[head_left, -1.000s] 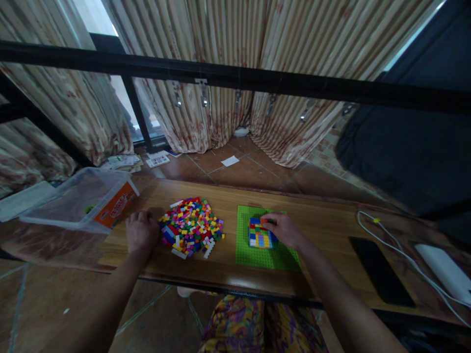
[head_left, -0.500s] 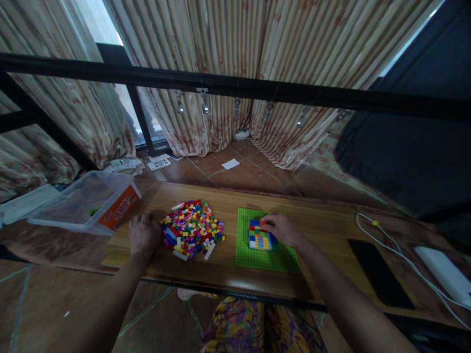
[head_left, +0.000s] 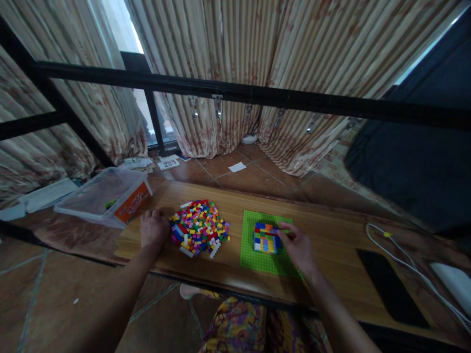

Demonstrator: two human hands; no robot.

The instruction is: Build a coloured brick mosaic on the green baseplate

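Note:
A small block of stacked toy bricks (head_left: pixel 267 241), in blue, red, yellow, white and green, stands on a green baseplate (head_left: pixel 252 262). My right hand (head_left: pixel 296 245) is at the block's right edge, its thumb and forefinger slightly apart with no brick visible between them. To the left lies a heap of loose, mixed-colour toy bricks (head_left: pixel 200 226). My left hand (head_left: pixel 154 228) rests on the wooden board against the heap's left side. Its fingers are curled down, and whatever is under them is hidden.
A clear plastic box (head_left: pixel 91 196) with an orange label stands at the left, a few green pieces inside. At the right lie a black flat slab (head_left: pixel 392 287), a white cable (head_left: pixel 405 260) and a white device (head_left: pixel 452 287). A black rail (head_left: pixel 235 90) crosses beyond the table.
My right hand has drawn back to the right from the top of the brick block, and its fingers have loosened. My left hand stays by the heap. The whole view has shifted slightly.

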